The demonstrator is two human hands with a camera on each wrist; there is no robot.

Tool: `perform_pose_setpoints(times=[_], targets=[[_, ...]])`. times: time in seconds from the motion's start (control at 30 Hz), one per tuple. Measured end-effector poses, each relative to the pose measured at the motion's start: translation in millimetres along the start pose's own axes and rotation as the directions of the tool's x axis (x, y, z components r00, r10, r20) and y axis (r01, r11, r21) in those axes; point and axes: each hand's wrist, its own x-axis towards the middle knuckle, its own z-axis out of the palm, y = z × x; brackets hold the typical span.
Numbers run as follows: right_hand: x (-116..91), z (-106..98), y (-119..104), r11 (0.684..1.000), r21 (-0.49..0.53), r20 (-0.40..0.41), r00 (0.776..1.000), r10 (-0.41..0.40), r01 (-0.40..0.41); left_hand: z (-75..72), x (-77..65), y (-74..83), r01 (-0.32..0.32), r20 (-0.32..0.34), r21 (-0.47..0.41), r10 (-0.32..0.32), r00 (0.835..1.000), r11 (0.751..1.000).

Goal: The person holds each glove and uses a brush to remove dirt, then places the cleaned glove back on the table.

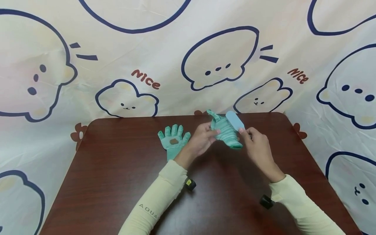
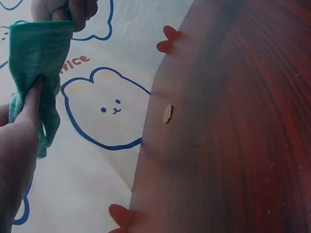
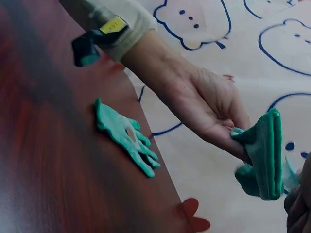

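My left hand grips a green striped knit glove above the far part of the table, thumb on its near side. In the left wrist view the glove hangs with its cuff at the top. My right hand pinches a light-blue flat piece with a rounded end at the glove's right side; what kind of thing it is I cannot tell. A second green glove lies on the table left of my left hand, fingers spread away from me, a brown patch on it.
The dark wooden table ends at a printed cloth backdrop at the back and sides. A small tan oval piece lies near the table edge. Black cameras sit at both wrists.
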Motion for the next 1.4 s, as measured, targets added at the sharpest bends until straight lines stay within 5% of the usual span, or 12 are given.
perform_pose_setpoints(times=[0.27,0.5,0.73,1.0,1.4], targets=[[13.6,-15.0,23.0,1.0,0.015,-0.084,0.996,0.028,-0.027,-2.8,1.9,-0.6,-0.039,-0.047,-0.044,0.037,0.998,0.998],[-12.2,-9.2,-19.4,0.993,0.069,0.03,0.995,-0.096,0.094,-3.0,3.1,4.4,-0.046,0.017,-0.097,0.048,0.999,0.994],[-19.2,4.8,-26.3,0.982,-0.033,0.002,0.983,-0.185,0.185,-5.4,-1.0,7.8,-0.045,0.114,-0.052,0.05,0.992,0.998],[-21.1,-6.9,-21.9,0.989,-0.01,-0.007,0.989,-0.148,0.148,-17.5,-6.7,6.8,-0.084,0.28,-0.075,0.102,0.954,0.994],[-3.1,-15.1,0.8,0.997,0.006,-0.057,0.995,-0.076,0.077,-16.6,-1.4,-3.1,-0.083,0.269,-0.008,0.082,0.96,0.997]])
